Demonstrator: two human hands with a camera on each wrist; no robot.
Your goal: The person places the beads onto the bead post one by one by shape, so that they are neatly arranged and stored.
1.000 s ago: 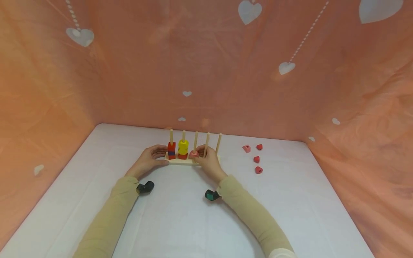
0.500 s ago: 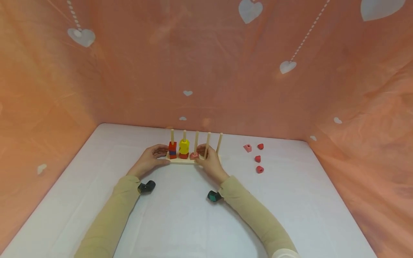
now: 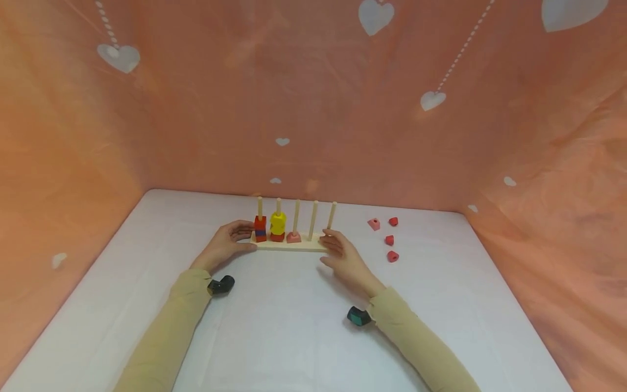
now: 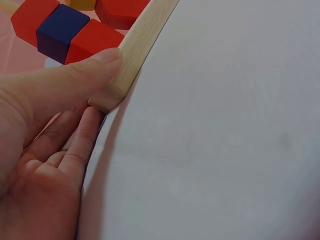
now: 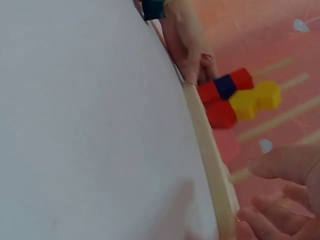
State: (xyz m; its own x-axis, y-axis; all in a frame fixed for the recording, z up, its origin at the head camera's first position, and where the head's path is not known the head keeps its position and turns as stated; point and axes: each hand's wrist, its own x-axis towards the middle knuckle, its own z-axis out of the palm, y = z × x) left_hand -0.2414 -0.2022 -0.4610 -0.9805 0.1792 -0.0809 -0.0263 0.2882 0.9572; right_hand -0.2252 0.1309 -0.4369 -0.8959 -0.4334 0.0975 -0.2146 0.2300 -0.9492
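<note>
A wooden peg board with five upright pegs stands on the table. Its leftmost peg bears red and blue blocks, the second yellow blocks above a red one. Low on the middle peg sits a pink block; the other two pegs are bare. My left hand grips the board's left end, the thumb on its front edge in the left wrist view. Near the right end, my right hand is held with loosely bent fingers and nothing in them; its fingertips partly cover the board there.
To the right of the board lie a pink block and three red blocks, loose on the white tabletop. An orange curtain with pale hearts hangs behind and along both sides.
My right hand has let go of the pink block, which stays on the middle peg, and moved right to the board's right end. The left hand has kept its place.
</note>
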